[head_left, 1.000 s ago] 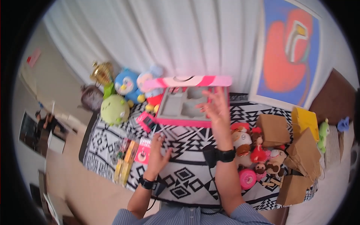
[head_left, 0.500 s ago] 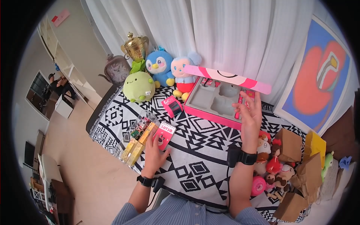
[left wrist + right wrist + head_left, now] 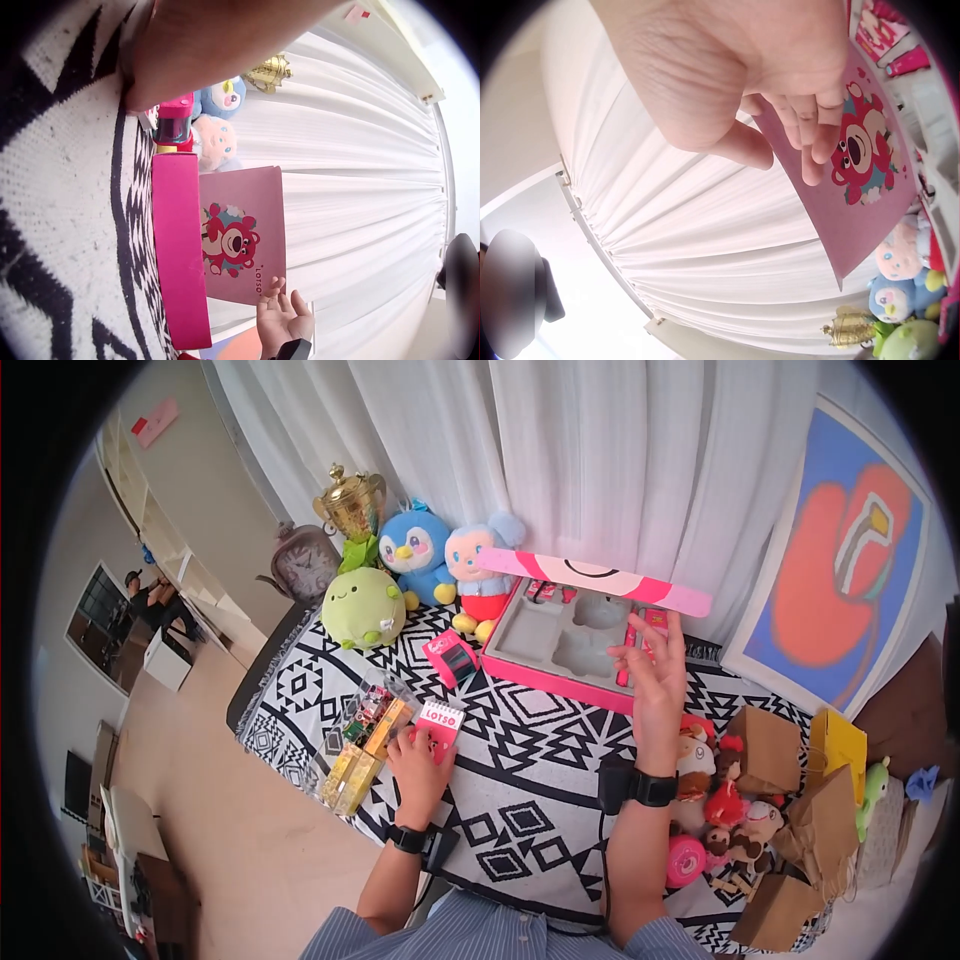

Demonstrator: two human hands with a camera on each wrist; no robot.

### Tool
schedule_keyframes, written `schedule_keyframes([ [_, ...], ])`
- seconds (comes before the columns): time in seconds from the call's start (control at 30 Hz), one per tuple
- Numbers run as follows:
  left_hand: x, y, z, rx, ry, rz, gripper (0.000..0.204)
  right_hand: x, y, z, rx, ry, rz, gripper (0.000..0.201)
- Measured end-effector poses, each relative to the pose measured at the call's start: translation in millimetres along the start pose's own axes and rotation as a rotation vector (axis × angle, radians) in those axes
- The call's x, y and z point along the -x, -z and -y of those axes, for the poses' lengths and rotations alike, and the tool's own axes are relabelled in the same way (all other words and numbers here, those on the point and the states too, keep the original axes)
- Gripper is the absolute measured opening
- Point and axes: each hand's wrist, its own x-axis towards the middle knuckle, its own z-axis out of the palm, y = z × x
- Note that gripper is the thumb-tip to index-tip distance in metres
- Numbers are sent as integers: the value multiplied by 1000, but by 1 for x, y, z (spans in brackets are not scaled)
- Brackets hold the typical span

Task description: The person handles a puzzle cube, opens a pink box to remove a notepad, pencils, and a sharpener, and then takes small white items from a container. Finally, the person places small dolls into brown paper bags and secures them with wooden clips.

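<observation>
My left hand [image 3: 420, 785] grips a small pink LOTSO notepad [image 3: 446, 718] lying on the patterned cloth, with the fingers at its left side and the thumb at its right. Beside it are clear-lidded boxes with yellow and red contents [image 3: 352, 778]. My right hand [image 3: 660, 695] hovers at the right end of an open pink gift box [image 3: 555, 682], holding nothing, its fingers loosely bent. That box has a grey tray with moulded hollows and several pink items at its ends. Its raised lid [image 3: 247, 202] carries a pink bear picture in the left wrist view.
A pink case with a dark window [image 3: 452, 658] stands left of the gift box. Behind it sit a green plush [image 3: 362, 608], a blue penguin plush [image 3: 415, 555], a mouse-like plush [image 3: 478, 575] and a gold trophy [image 3: 350, 505]. Dolls and paper bags [image 3: 765, 745] crowd the right.
The left hand has come down from the cloth beside the notepad and closed onto its lower part. My right hand stays raised at the gift box's right end. The head view has swung left.
</observation>
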Motion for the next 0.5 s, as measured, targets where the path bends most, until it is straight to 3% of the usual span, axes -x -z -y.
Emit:
schedule_keyframes([
  [0.13,-1,-7,2,11,-66,-65,51,-1,1,-1,-14,0,13,75],
  [0.2,-1,-3,-2,85,-67,19,53,0,1,-1,-24,0,12,75],
  [0.37,1,1,-13,77,-89,12,56,-1,2,-1,-16,0,30,75],
  [0.5,-13,11,-14,267,-72,90,59,0,0,2,-16,-26,12,76],
])
